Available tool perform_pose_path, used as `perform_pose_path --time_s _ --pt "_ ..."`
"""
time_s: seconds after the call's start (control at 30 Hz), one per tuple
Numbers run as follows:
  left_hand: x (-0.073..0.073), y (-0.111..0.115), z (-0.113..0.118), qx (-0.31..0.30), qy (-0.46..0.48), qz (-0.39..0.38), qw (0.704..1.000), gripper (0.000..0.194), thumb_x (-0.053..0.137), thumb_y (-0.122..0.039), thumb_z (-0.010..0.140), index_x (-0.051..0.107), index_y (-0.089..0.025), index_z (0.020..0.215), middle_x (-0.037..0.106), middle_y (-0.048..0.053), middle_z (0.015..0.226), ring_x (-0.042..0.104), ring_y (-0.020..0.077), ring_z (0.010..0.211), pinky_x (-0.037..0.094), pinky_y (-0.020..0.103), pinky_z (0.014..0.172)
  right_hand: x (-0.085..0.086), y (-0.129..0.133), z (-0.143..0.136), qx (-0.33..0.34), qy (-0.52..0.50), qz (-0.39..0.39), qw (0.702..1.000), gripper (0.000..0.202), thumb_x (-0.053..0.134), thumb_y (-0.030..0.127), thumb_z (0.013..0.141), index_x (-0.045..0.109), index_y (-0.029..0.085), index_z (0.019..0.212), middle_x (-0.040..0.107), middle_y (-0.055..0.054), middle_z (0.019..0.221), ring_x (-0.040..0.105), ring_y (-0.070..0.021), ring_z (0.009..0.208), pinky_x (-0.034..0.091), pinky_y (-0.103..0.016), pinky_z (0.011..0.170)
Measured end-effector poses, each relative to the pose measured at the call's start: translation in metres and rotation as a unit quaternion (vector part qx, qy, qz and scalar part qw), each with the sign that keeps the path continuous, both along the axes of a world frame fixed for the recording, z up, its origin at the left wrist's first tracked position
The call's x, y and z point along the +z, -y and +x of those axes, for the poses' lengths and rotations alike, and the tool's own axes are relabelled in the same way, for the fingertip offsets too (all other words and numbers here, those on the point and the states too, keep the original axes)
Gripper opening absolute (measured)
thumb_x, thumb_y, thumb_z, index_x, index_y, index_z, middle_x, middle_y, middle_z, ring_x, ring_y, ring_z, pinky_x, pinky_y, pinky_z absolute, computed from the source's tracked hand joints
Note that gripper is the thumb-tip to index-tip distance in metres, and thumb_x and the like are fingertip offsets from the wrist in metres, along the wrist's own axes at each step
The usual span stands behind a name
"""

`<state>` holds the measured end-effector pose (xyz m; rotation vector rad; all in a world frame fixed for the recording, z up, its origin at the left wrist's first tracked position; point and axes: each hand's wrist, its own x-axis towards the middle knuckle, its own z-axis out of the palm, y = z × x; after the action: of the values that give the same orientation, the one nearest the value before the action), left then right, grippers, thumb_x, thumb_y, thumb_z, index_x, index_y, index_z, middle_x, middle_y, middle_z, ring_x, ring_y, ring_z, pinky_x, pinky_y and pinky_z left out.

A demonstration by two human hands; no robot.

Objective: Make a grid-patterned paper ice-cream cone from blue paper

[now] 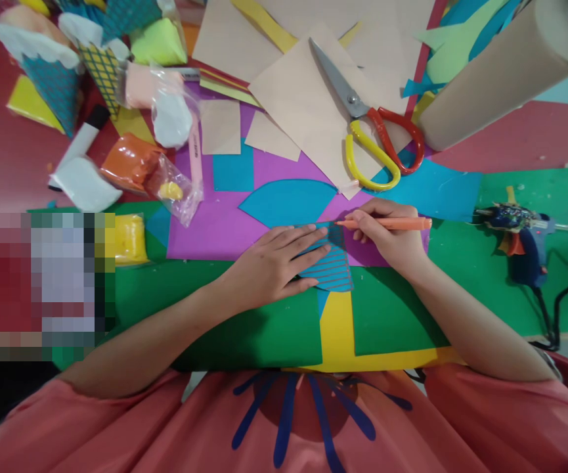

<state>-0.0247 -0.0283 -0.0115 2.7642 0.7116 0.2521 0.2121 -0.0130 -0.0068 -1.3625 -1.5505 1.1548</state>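
Left hand (pixel 281 266) resting flat on striped blue sheet (pixel 333 272), fingers released; right hand (pixel 394 240) grasping orange pen (pixel 414 224) in fingers; scissors (pixel 357 105) lying on far side.

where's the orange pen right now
In the head view, the orange pen is right of centre, held in the right hand, its tip near the top of the striped blue piece under the left hand.
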Motion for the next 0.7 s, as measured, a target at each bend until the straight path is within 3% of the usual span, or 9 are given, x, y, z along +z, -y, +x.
perform_pose_path --time_s 0.2,0.43,0.7 --pt "0.0002 0.0001 0.0003 0.002 -0.009 -0.005 1.0 0.046 0.043 -0.04 0.1 0.053 -0.015 0.137 0.049 0.015 0.147 0.046 0.0275 0.136 0.04 0.043 0.108 -0.0007 0.0002 -0.0006 0.002 -0.004 0.003 1.0 0.02 0.063 0.029 0.085 0.069 0.018 0.07 0.066 0.0 0.059 0.055 -0.0088 0.048 0.042 -0.023 0.046" --pt "0.0004 0.0 0.0005 0.002 -0.001 0.002 1.0 0.045 0.044 -0.039 0.1 0.054 -0.014 0.135 0.051 0.015 0.145 0.047 0.028 0.135 0.041 0.043 0.107 0.0023 -0.0017 -0.0009 0.013 -0.014 -0.027 0.999 0.02 0.063 0.024 0.078 0.065 0.018 0.059 0.063 0.001 0.055 0.053 -0.0087 0.047 0.04 -0.023 0.045" --pt "0.0001 0.0003 0.0008 0.01 -0.022 0.01 1.0 0.046 0.045 -0.038 0.099 0.051 -0.016 0.139 0.048 0.014 0.148 0.045 0.0268 0.138 0.039 0.041 0.109 0.0009 -0.0003 -0.0004 -0.012 -0.015 -0.007 1.0 0.022 0.063 0.028 0.083 0.067 0.016 0.065 0.063 0.0 0.057 0.054 -0.0081 0.047 0.041 -0.023 0.047"
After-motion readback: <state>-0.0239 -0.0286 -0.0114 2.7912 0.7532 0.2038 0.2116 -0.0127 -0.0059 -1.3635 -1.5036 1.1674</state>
